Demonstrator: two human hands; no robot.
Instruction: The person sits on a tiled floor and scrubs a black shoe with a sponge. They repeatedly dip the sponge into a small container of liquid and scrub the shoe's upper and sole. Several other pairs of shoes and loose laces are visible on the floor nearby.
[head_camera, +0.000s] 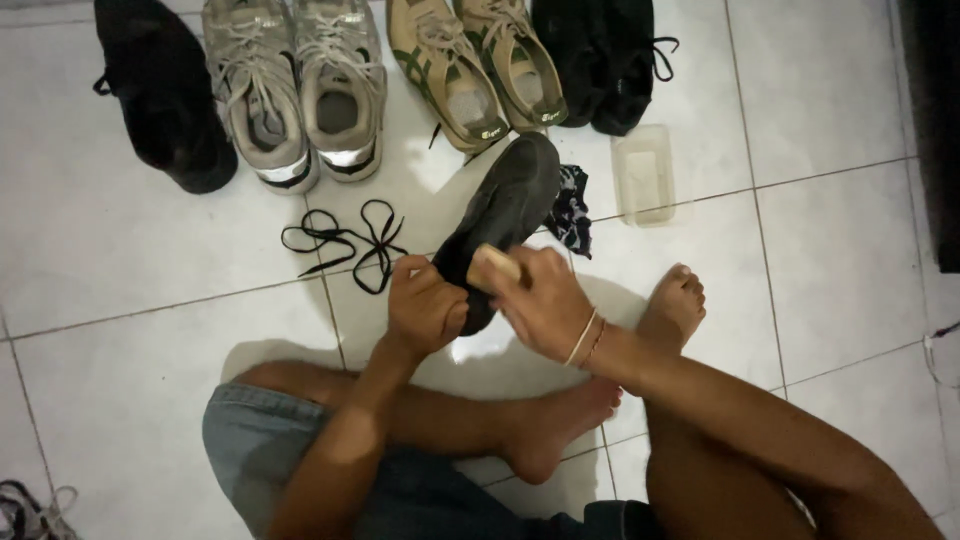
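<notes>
Scrubbing looks like the step in hand: person sits on white tile floor (120, 240), legs crossed, w/ a black shoe (505, 215) held between both hands, toe pointing away. Left hand (425, 308) grips the heel end, fingers curled tight round the shoe's edge. Right hand (545, 300) has fingers closed over a small tan brush (492, 266), pressed against the shoe near its opening; thin bracelets on that wrist. Shoe's far end rests by a dark patterned cloth (570, 208), touching or nearly so, can't tell which.

Loose black laces (350, 240) lie on the floor just left of the shoe. A clear plastic tub (643, 175) w/ something pale inside sits near, to the right. Behind: row of other shoes, incl. a grey pair (295, 90), a tan-and-green pair (475, 70), black ones either side.

Judging from this, next move needs left hand holding firm while the brush works along the upper; prob. turning the shoe to reach other sides.
</notes>
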